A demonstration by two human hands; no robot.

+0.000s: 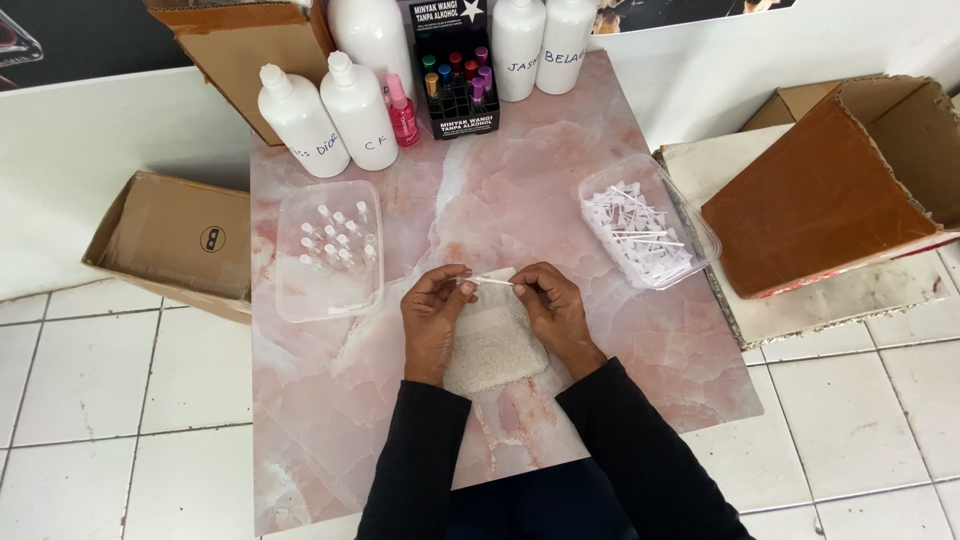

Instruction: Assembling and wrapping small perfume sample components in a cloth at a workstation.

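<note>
Head view, left hand [432,318] and right hand [553,312] pinching one thin white tube [487,282] over white cloth [493,342] near table's [520,200] front edge, two clear tubs [328,250], small parts inside uncountable, back bottles [330,115] cropped.

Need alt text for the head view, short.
Left hand and right hand hold a thin white tube above a white cloth on a pink marble table, between two clear trays of small parts.

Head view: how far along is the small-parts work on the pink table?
Done: about a dozen small clear vials stand in the left tray. In hand: left hand and right hand hold one thin white piece over a white cloth. Left: the right tray holds a heap of white pieces.
</note>
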